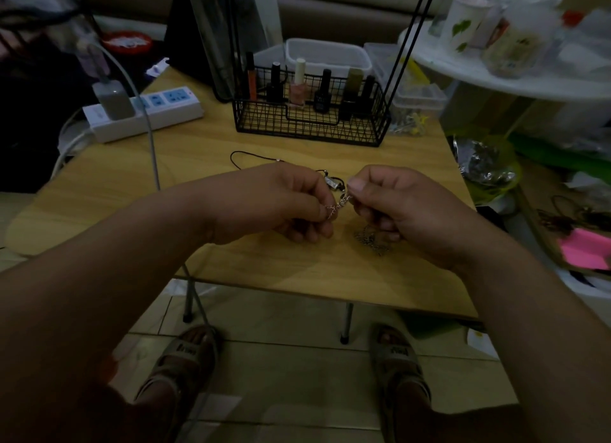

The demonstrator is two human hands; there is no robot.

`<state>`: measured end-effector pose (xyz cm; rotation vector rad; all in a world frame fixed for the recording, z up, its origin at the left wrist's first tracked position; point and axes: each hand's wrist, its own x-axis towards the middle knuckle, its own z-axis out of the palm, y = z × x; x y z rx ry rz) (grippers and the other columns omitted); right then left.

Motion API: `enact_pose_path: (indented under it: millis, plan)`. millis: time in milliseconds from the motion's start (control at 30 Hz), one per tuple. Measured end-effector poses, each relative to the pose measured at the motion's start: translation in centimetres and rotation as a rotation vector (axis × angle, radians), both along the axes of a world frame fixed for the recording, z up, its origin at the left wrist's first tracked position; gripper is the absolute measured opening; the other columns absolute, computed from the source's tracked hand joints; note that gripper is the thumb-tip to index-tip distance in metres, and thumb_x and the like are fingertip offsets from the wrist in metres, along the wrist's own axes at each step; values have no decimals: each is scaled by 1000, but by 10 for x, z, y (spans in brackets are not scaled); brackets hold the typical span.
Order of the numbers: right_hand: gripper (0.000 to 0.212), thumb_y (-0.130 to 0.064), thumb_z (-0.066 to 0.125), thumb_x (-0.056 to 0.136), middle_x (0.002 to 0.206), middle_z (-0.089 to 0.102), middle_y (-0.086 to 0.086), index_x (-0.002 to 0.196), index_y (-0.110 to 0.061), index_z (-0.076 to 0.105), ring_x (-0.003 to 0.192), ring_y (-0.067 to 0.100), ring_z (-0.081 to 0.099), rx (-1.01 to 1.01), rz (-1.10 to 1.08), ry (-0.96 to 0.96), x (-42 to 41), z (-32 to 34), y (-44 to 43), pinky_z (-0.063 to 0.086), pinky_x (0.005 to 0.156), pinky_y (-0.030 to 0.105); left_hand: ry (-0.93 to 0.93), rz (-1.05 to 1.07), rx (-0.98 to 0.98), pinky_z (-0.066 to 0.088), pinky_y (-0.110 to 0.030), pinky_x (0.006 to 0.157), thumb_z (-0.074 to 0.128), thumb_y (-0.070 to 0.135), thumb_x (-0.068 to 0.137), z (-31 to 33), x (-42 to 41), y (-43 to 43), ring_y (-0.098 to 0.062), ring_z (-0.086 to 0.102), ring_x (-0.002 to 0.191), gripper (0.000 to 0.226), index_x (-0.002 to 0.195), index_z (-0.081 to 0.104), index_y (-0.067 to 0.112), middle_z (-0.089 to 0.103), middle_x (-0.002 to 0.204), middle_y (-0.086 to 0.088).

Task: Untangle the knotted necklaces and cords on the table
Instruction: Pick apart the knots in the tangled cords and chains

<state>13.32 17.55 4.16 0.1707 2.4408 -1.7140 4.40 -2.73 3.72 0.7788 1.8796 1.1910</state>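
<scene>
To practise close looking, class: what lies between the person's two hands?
In the head view, a short twisted stretch of silver chain, pinched by the left hand and the right hand.

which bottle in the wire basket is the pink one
The bottle with the tall cream cap, in the middle of the basket: its glass shows pink, while those on either side of it are black.

Two hands (281, 204) (400, 207), one chain (333, 207), one basket (310, 125)
</scene>
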Motion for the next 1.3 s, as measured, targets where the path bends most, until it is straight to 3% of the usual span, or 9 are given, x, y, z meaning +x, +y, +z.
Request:
enact_pose_path:
  millis: [267, 400, 467, 533, 667, 967, 1100, 1300]
  plan:
    - [24, -33, 58, 103, 67, 52, -2, 87, -16, 64, 52, 4, 40, 48, 0, 24, -1, 0, 1, 34, 49, 20, 107, -17, 2, 48, -17, 61, 61, 14, 102, 3, 6, 2, -10, 55, 66, 9, 103, 68, 9, 62, 74, -3]
    - [15, -31, 63, 102, 81, 69, -5, 96, -19, 69, 65, 8, 58, 198, -124, 69, -3, -6, 1, 48, 62, 25, 84, -10, 19, 50, -18, 64, 56, 14, 105, 3, 5, 1, -11, 56, 68, 14, 102, 68, 8, 63, 74, -2]
    - [6, -28, 65, 100, 92, 71, -7, 99, -26, 70, 79, 4, 63, 315, -201, 164, -2, -8, 2, 49, 69, 18, 59, -2, 30, 52, -21, 69, 54, 16, 106, 2, 4, 1, -13, 57, 71, 17, 97, 68, 12, 64, 76, -1]
    - [5, -25, 67, 98, 93, 68, -10, 98, -29, 70, 85, -1, 61, 387, -218, 253, 3, -6, 2, 44, 65, 8, 38, 6, 40, 52, -23, 70, 52, 18, 107, 1, 3, 1, -13, 58, 73, 20, 94, 67, 14, 64, 76, -2]
    - [3, -21, 72, 94, 83, 68, -7, 95, -24, 72, 71, -1, 59, 319, -91, 267, 13, -2, -3, 45, 61, 10, 26, 23, 36, 51, -22, 68, 50, 19, 107, -1, 3, 2, -12, 58, 71, 21, 99, 65, 8, 64, 75, -1]
    - [5, -23, 71, 95, 74, 66, -17, 92, -25, 75, 69, -6, 58, 341, -50, 299, 11, -8, 1, 42, 61, 8, 64, 8, 4, 48, -21, 63, 50, 21, 108, -1, 2, 3, -13, 55, 68, 25, 89, 64, 15, 61, 74, -2]
    - [7, -26, 69, 97, 81, 69, -12, 93, -27, 75, 74, -1, 61, 396, -23, 301, 11, -10, 1, 45, 64, 12, 88, -2, -17, 45, -24, 65, 50, 23, 108, 0, 1, 3, -16, 53, 68, 26, 88, 65, 16, 60, 69, -1]
    - [13, -32, 64, 101, 86, 72, -5, 93, -29, 74, 79, 11, 65, 408, 10, 279, 11, -9, 0, 52, 72, 35, 93, -19, -9, 41, -29, 64, 50, 24, 108, -1, 1, 1, -21, 49, 69, 32, 82, 67, 22, 57, 67, -1]
